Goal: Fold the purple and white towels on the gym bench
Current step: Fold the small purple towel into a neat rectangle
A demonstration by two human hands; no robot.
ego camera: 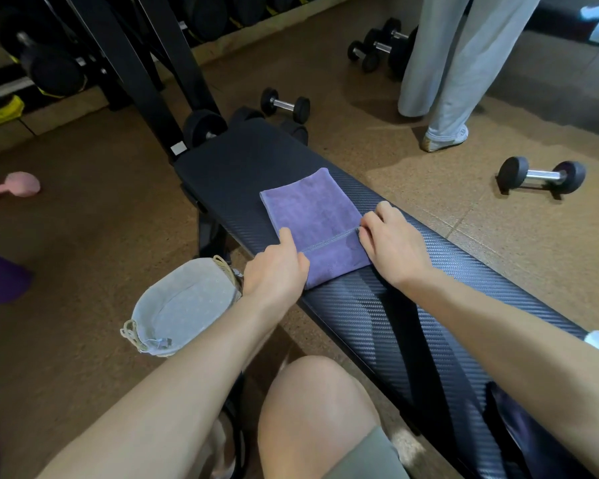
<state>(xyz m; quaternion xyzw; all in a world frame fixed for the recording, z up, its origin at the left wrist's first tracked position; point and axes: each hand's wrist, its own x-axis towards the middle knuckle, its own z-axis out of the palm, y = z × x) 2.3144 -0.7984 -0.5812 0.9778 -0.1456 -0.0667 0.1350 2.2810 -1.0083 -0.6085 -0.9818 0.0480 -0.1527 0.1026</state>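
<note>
Two hands, left hand (275, 271) and right hand (393, 242), pinching purple towel (312, 219), black bench (377, 305), cork-brown floor (83, 236), dumbbell (542, 175)

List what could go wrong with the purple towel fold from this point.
1. The purple towel lies partly folded on the narrow gym bench, reaching close to both of its sides; a careless pull might slide it over the side onto the floor.
2. The left hand and right hand hold opposite ends of the hemmed edge; uneven tension could skew the fold.
3. The lined basket sits beside the left forearm, so a backward sweep may knock it.
</note>
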